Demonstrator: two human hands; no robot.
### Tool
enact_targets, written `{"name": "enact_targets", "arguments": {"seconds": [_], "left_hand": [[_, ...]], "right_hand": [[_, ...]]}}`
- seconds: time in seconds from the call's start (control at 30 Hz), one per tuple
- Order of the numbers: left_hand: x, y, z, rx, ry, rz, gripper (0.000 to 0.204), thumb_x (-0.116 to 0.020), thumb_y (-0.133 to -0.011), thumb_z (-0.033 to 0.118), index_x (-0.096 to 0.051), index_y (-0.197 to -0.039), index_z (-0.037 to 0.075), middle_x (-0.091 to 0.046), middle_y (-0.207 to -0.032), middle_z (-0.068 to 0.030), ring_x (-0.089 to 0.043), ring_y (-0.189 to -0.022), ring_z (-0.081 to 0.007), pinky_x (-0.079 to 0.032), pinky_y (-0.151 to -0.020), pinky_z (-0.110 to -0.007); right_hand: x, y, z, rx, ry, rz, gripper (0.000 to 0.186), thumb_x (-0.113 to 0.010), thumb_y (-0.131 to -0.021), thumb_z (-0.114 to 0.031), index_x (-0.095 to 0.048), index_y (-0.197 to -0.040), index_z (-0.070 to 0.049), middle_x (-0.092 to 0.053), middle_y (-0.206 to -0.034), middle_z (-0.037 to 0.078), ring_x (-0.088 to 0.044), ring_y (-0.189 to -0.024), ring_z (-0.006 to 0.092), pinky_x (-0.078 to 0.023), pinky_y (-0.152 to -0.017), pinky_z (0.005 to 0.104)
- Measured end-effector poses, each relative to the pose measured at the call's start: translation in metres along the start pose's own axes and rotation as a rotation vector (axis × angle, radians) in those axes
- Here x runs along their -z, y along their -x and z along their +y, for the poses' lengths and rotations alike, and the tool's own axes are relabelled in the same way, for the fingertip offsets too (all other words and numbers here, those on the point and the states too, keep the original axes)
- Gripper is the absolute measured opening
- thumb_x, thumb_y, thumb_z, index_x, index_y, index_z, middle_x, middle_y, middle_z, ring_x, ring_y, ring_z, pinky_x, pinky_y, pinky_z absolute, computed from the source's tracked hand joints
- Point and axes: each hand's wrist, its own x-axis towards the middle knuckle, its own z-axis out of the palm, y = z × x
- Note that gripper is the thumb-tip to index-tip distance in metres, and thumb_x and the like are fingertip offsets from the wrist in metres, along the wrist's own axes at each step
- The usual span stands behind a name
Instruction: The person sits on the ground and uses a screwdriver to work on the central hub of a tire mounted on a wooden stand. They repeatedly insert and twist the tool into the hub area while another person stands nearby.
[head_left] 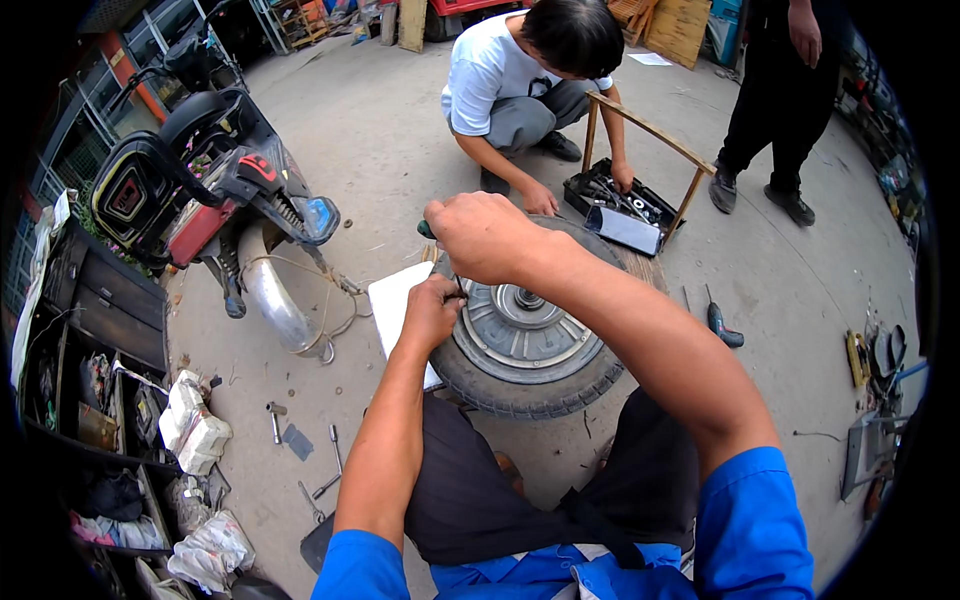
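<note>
My right hand (480, 235) grips the green handle of a screwdriver (426, 229), above a tyred wheel with a metal hub (528, 341) lying flat. The screwdriver's thin shaft points down to the hub's left side. There my left hand (436, 310) has its fingers closed around the lower shaft, though exactly what they pinch is too small to make out. A white sheet or pad (392, 305) lies beside the wheel, partly under my left forearm.
A squatting person (480, 90) reaches toward a toolbox (625, 205) beside a wooden frame. Another person (775, 110) stands right. A scooter (215, 185) is at left, cluttered shelving (110, 315) lower left. A power tool (722, 325) and loose wrenches (275, 420) lie on the ground.
</note>
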Motion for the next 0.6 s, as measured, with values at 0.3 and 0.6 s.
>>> {"name": "enact_targets", "arguments": {"seconds": [0.3, 0.6], "left_hand": [[-0.001, 0.002, 0.005, 0.034, 0.002, 0.032, 0.015, -0.075, -0.073, -0.003, -0.076, -0.087, 0.001, -0.069, -0.086, -0.0166, -0.068, -0.083, -0.0349, -0.052, -0.079, -0.042], [0.002, 0.000, 0.009, 0.064, -0.101, -0.029, 0.023, -0.074, -0.072, -0.004, -0.075, -0.095, 0.001, -0.075, -0.093, -0.0170, -0.073, -0.088, -0.0305, -0.055, -0.080, -0.038]], "right_hand": [[-0.018, 0.001, 0.002, 0.109, 0.007, 0.109, 0.022, -0.069, -0.072, -0.007, -0.063, -0.091, 0.003, -0.069, -0.082, 0.022, -0.070, -0.078, 0.0392, -0.057, -0.068, 0.0471], [-0.015, 0.003, -0.001, 0.095, 0.013, 0.106, 0.019, -0.069, -0.073, -0.006, -0.067, -0.090, 0.000, -0.070, -0.083, 0.019, -0.071, -0.080, 0.0374, -0.057, -0.069, 0.0465]]}}
